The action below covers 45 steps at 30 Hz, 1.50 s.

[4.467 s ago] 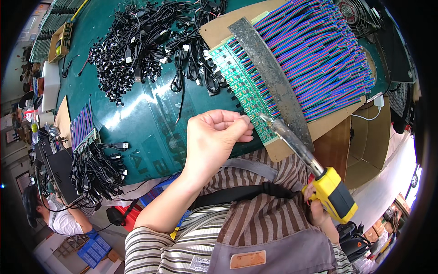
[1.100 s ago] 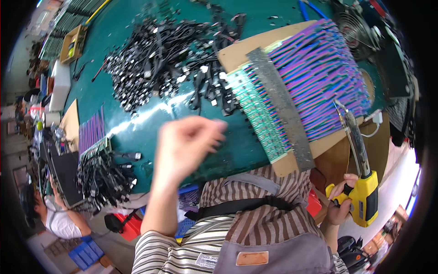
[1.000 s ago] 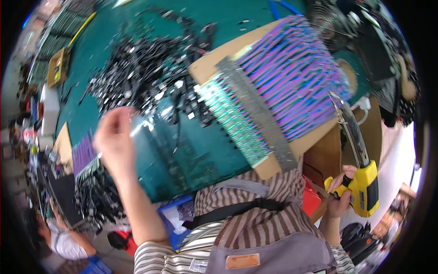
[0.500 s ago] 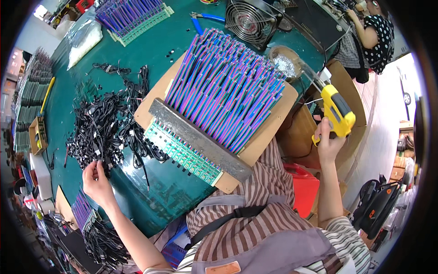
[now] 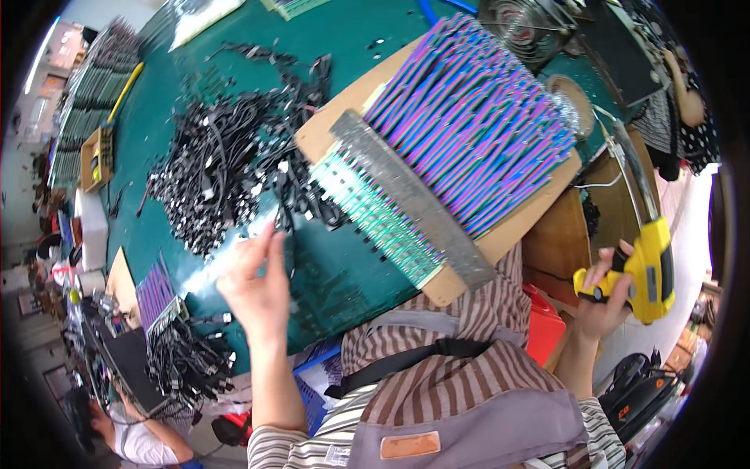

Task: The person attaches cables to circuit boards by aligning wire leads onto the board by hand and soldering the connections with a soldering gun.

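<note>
My left hand (image 5: 256, 285) is raised over the near edge of the table, slightly blurred, thumb and fingers drawn together; anything between them is too small to make out. Beyond it lies a heap of black cables (image 5: 223, 148) with small connectors. In my right hand (image 5: 603, 301) is a yellow and black soldering gun (image 5: 652, 270), its metal front pointing up and away, off to the right of the board. Between my hands, a row of green circuit boards (image 5: 379, 211) lies on a brown board (image 5: 562, 168). A metal bar (image 5: 414, 195) rests across striped multicoloured wires (image 5: 473, 117).
A round dish (image 5: 574, 102) and a fan (image 5: 519, 23) stand at the far right. Cardboard boxes (image 5: 547, 238) and a red container (image 5: 544, 324) are beside my lap. Bundled black cables (image 5: 183, 359) hang at the left edge. Other people are at the upper right and lower left.
My left hand has drawn back from the cable heap, toward the circuit boards. My right hand has lowered the soldering gun and turned it more upright. The whole view has shifted.
</note>
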Each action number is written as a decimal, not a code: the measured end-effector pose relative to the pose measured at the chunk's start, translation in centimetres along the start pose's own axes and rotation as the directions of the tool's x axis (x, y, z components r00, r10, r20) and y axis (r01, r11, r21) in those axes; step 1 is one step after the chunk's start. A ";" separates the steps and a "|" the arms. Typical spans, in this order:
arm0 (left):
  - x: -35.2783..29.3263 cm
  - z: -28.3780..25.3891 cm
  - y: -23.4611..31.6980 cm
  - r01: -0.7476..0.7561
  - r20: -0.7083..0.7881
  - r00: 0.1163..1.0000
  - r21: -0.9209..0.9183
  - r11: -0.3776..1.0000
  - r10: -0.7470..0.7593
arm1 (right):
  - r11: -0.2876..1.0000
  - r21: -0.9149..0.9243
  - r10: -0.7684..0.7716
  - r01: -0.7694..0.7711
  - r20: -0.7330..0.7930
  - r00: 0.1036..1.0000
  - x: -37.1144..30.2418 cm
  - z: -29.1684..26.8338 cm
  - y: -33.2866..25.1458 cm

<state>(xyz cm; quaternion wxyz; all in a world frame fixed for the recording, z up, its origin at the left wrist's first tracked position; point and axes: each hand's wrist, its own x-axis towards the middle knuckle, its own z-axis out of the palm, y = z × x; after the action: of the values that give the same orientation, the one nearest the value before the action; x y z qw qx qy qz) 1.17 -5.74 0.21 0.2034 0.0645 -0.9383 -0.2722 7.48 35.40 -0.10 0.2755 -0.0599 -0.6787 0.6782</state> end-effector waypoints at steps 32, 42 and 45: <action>-5.9 -0.1 10.9 0.414 0.605 0.784 -0.679 0.606 0.142 | 0.910 -0.414 0.354 0.004 0.782 0.513 -2.7 9.1 -5.5; -5.3 -0.2 10.6 0.317 0.565 0.819 -0.592 0.741 0.101 | 0.899 -0.387 0.422 -0.203 0.646 0.636 -3.7 9.4 -5.1; -5.5 1.0 9.4 0.366 0.463 0.877 -0.471 0.803 -0.128 | 0.880 -0.468 0.379 -0.086 0.581 0.720 -4.0 6.4 -4.1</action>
<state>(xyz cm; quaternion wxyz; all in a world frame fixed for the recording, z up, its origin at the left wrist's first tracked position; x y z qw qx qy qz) 5.67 3.96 2.54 -0.0259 0.0699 -0.8256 -0.5593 9.13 27.56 3.07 -0.0892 0.0391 -0.8440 0.5275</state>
